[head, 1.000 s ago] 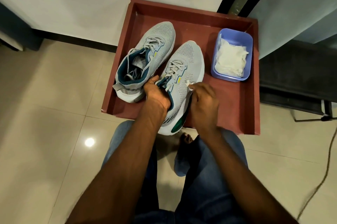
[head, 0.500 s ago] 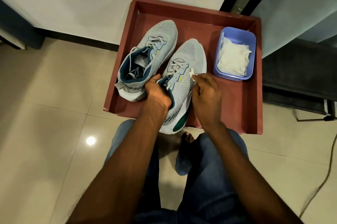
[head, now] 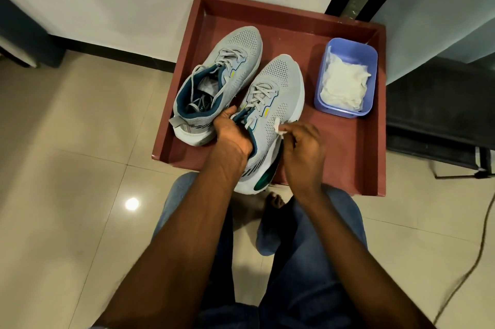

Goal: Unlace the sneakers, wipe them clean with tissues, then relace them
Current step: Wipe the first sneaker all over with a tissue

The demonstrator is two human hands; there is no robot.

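Observation:
Two grey mesh sneakers with teal lining lie in a red-brown tray (head: 351,157). The left sneaker (head: 235,61) sits with loosened laces. The right sneaker (head: 281,93) is laced, its heel hanging over the tray's near edge. My left hand (head: 231,136) grips the right sneaker's collar, fingers inside the opening. My right hand (head: 302,146) pinches a small white tissue (head: 278,128) against that sneaker's right side.
A blue plastic tub (head: 371,59) holding white tissues (head: 344,85) stands in the tray's right part. The tray rests on a beige tiled floor against a white wall. A dark bench stands at the right, with a cable on the floor. My knees are below the tray.
My right hand with the tissue has slid a little forward along the right sneaker's side. My left hand keeps its hold on the collar.

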